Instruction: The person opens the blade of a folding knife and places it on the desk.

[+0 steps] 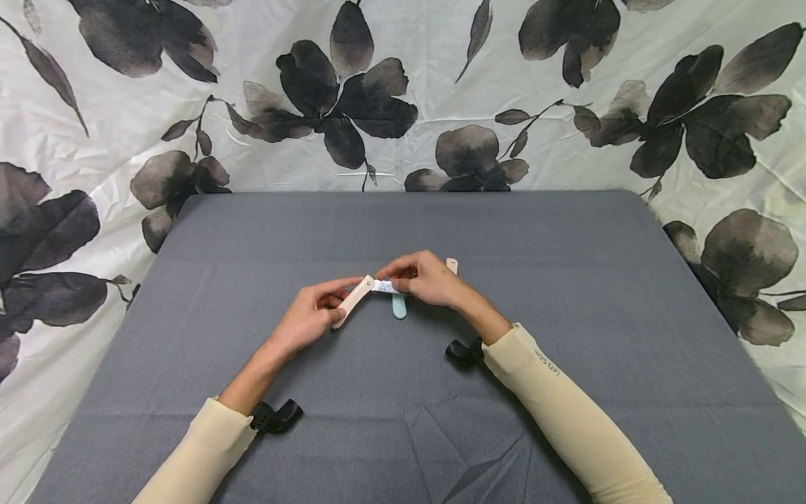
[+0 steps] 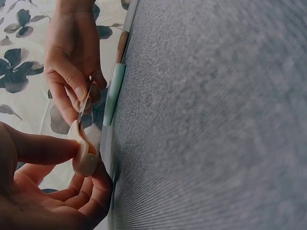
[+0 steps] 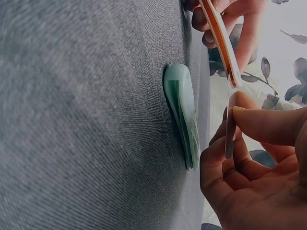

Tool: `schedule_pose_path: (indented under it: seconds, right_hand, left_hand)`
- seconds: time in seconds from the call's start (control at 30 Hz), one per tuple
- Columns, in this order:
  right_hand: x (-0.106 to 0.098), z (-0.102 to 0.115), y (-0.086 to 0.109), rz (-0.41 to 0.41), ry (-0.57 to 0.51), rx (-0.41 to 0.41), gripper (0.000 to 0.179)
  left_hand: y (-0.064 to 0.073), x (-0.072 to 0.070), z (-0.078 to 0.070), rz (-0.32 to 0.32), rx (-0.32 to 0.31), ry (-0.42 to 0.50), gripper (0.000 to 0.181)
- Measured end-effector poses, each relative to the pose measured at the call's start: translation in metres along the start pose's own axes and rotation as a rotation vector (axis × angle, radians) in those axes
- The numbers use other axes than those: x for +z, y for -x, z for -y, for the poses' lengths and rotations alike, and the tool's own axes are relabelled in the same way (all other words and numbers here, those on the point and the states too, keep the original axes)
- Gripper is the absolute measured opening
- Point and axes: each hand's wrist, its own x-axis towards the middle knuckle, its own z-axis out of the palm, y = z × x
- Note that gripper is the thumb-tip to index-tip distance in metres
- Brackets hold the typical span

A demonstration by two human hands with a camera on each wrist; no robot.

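My left hand (image 1: 308, 318) pinches the cream handle (image 1: 354, 301) of a folding tool, a pin showing at its pivot end. From that end a thin, flat silvery blade (image 1: 383, 285) sticks out, swung open at an angle to the handle. My right hand (image 1: 428, 278) pinches the blade between thumb and fingers, hiding its far part. Both hands hold the tool above the table. Below the right hand lies a mint-green folded tool (image 3: 180, 115) with a slot along its side. Its far end is hidden in the head view.
Another pale, flat piece (image 1: 451, 266) with a small hole shows behind the right hand, mostly covered. A grey cloth (image 1: 403, 420) with creases near the front covers the table. Behind it hangs a white floral curtain (image 1: 441, 84). Black wrist cameras (image 1: 276, 416) sit on both wrists.
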Motion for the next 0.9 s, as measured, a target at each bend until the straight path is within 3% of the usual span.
schedule_pose_path:
  seconds: [0.4, 0.9]
  right_hand:
    - [-0.0018, 0.0004, 0.0015, 0.034, 0.043, -0.024, 0.025]
    - [-0.0028, 0.0001, 0.0031, 0.052, 0.108, -0.099, 0.028]
  left_hand:
    - [0.0026, -0.0038, -0.0018, 0.031, 0.018, -0.073, 0.059]
    - [0.0027, -0.0029, -0.0023, 0.026, 0.051, -0.175, 0.056]
